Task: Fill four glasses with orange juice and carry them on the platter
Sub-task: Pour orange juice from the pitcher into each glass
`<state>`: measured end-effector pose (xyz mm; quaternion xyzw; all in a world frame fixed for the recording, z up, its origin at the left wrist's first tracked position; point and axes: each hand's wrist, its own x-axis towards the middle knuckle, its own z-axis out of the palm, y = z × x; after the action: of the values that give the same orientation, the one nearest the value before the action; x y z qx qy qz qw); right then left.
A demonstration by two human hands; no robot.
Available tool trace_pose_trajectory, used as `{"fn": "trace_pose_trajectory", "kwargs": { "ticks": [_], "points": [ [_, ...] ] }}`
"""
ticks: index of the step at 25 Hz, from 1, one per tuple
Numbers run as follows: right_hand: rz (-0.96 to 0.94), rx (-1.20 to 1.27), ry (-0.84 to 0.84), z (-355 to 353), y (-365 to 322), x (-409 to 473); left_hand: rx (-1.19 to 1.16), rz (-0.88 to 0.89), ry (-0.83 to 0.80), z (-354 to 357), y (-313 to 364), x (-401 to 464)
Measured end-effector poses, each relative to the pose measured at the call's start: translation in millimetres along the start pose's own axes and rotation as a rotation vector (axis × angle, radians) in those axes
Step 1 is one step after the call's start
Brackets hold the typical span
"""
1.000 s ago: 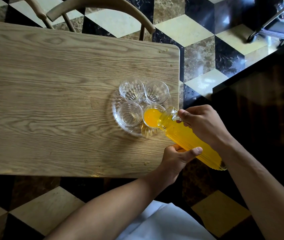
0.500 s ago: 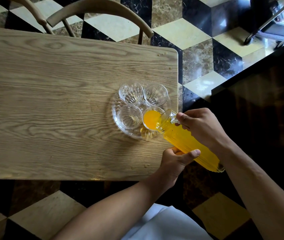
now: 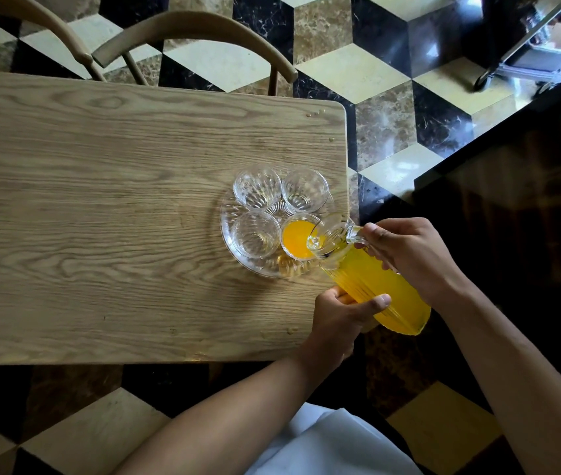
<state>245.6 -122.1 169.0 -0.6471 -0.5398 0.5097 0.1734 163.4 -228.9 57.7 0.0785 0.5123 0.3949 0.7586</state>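
A glass platter [image 3: 229, 234] is placed near the right end of the wooden table [image 3: 101, 217], and all places are given here from this platter. Four glasses are standing on it. The glass nearest to the person on the right side [image 3: 298, 240] is filled with orange juice nearly to the rim, as far as it can be judged. The glass beside it on the left [image 3: 255, 234] and the two far glasses [image 3: 257, 188] [image 3: 304, 190] are seen empty.

A ribbed glass pitcher [image 3: 378, 286], largely full of juice, is held tilted at the near right of the platter, with its spout over the filled glass. Its handle is gripped by the right hand [image 3: 409, 255], the fingers curled round it. The lower body of the pitcher is supported by the left hand [image 3: 340, 313], the fingers wrapped under it and the thumb laid across the ribs.

So one glass of four is judged done. Three glasses remain to be filled, and the platter is not yet lifted. Because it sits close to the table edge, care is probably needed when it is taken up.
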Motion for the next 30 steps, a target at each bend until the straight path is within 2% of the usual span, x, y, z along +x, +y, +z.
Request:
{"fn": "trace_pose_trajectory", "kwargs": {
  "ticks": [8,12,15,20,30],
  "points": [
    [-0.063,0.125,0.005,-26,13,-2,0.078,0.082,0.025,12,-1,11],
    [-0.092,0.172,-0.072,-52,23,13,0.100,0.158,0.122,39,-10,24],
    [-0.118,0.193,-0.192,-82,27,28,0.117,0.210,0.261,75,-17,33],
    [-0.239,0.076,-0.283,-120,28,51,0.125,0.323,0.426,115,-23,67],
    [-0.285,0.034,-0.402,-141,15,95,0.016,0.385,0.502,144,-7,100]
  ]
}}
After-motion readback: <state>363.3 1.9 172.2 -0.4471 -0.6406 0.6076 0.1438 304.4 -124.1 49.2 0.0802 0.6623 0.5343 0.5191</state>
